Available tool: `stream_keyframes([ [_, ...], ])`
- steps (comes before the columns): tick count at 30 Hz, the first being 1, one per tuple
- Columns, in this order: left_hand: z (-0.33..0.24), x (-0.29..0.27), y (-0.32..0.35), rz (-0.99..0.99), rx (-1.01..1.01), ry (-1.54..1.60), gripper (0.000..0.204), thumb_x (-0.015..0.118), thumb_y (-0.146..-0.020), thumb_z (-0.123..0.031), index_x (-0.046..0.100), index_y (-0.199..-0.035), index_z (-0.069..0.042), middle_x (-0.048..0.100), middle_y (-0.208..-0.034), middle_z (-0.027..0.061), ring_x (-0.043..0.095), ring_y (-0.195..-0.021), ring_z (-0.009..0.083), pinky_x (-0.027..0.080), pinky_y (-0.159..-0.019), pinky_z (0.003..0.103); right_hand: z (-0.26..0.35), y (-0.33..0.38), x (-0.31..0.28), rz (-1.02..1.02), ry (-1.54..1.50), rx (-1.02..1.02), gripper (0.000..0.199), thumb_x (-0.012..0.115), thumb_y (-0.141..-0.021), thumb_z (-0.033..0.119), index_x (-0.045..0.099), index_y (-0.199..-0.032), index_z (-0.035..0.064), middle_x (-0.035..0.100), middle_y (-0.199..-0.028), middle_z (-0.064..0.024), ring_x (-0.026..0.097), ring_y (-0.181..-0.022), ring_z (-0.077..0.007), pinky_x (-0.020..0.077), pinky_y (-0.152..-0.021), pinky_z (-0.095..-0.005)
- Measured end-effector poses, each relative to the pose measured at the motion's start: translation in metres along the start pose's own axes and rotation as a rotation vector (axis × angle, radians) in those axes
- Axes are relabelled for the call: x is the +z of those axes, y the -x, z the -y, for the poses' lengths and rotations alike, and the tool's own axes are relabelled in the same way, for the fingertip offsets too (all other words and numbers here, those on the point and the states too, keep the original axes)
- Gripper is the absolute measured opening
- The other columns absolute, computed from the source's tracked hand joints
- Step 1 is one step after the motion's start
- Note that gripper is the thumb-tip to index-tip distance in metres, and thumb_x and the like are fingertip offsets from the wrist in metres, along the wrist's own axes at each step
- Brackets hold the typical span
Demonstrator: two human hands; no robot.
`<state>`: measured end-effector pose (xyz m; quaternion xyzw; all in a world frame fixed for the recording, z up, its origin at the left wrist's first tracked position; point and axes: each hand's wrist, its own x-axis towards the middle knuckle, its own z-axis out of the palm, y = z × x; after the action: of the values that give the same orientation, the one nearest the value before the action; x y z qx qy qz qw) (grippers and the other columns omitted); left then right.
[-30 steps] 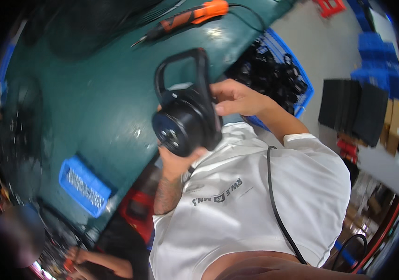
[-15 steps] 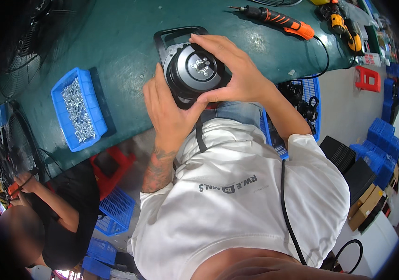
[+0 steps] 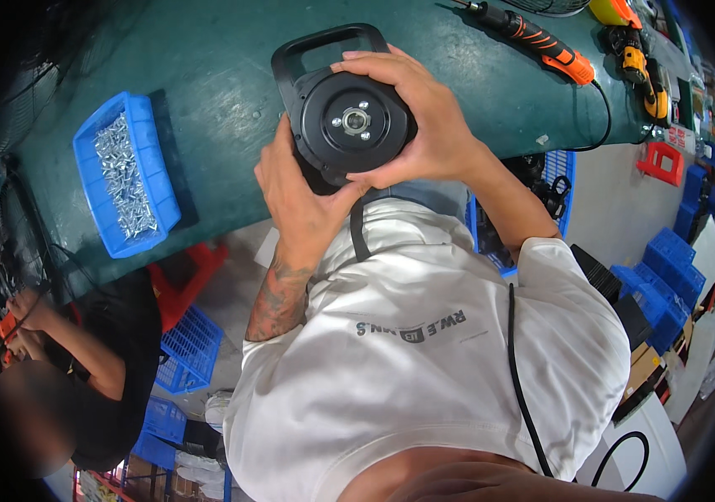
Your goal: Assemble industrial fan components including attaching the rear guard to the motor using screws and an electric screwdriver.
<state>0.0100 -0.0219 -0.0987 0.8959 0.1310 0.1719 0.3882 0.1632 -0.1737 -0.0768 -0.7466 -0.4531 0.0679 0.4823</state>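
Both my hands hold a black round housing with a loop handle (image 3: 320,123) at the table's near edge. Its flat round face is turned up, with a metal hub and several small screws at the centre. My left hand (image 3: 300,201) grips the lower left side, thumb along the bottom rim. Around the right side wraps my right hand (image 3: 429,121), fingers over the top edge and thumb below. The loop handle points away from me. The housing's underside is hidden. To the left, a blue tray (image 3: 163,180) of silver screws (image 3: 126,171) lies on the table.
An orange-and-black electric screwdriver (image 3: 533,38) lies at the back right of the green table (image 3: 215,75), near yellow power tools (image 3: 635,63). A blue crate (image 3: 560,180) with black parts stands beyond my right arm. Another person (image 3: 81,356) sits at lower left.
The housing has tilted so its round face points more squarely up at me, and the loop handle shows more fully. Both hands keep their hold. The whole view has shifted a little.
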Motion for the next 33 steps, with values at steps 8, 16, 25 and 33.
stream_keyframes([
  [8, 0.003, 0.001, 0.002, -0.003, -0.002, -0.021, 0.116, 0.093, -0.064, -0.052, 0.04, -0.148, 0.008, 0.06, -0.13, 0.0181, 0.058, -0.113, 0.0326, 0.04, -0.097, 0.047, -0.006, -0.001, 0.0, 0.0, -0.044, -0.013, 0.094, 0.096, -0.054, 0.038, 0.06, -0.136, 0.0103, 0.067, -0.132, -0.0106, 0.062, -0.127, -0.0328, 0.0343, -0.115, -0.0645],
  [16, 0.0, 0.001, 0.0, -0.023, 0.022, -0.033, 0.115, 0.092, -0.066, -0.054, 0.041, -0.148, 0.008, 0.06, -0.13, 0.0186, 0.058, -0.114, 0.0329, 0.04, -0.097, 0.047, -0.008, -0.004, -0.002, -0.009, -0.054, -0.068, 0.096, 0.096, -0.053, 0.038, 0.059, -0.138, 0.0106, 0.067, -0.132, -0.0113, 0.062, -0.127, -0.0333, 0.0324, -0.116, -0.0655],
  [25, -0.012, -0.003, -0.007, -0.002, -0.023, -0.027, 0.113, 0.098, -0.062, -0.039, 0.042, -0.148, 0.007, 0.059, -0.134, 0.0228, 0.056, -0.113, 0.0394, 0.041, -0.099, 0.049, -0.004, -0.029, -0.056, 0.1, 0.02, -0.061, 0.086, 0.091, -0.068, 0.05, 0.062, -0.137, 0.0087, 0.06, -0.143, -0.0152, 0.053, -0.138, -0.0351, 0.0257, -0.121, -0.0614],
  [33, -0.008, 0.003, -0.02, -0.046, 0.031, -0.043, 0.112, 0.096, -0.065, -0.044, 0.042, -0.148, 0.008, 0.059, -0.134, 0.0263, 0.057, -0.123, 0.0423, 0.042, -0.104, 0.049, -0.124, -0.202, -0.141, -0.349, 1.088, -0.167, 0.049, 0.073, -0.088, 0.048, 0.069, -0.115, 0.0075, 0.066, -0.115, -0.0106, 0.06, -0.113, -0.0302, 0.0445, -0.101, -0.0464],
])
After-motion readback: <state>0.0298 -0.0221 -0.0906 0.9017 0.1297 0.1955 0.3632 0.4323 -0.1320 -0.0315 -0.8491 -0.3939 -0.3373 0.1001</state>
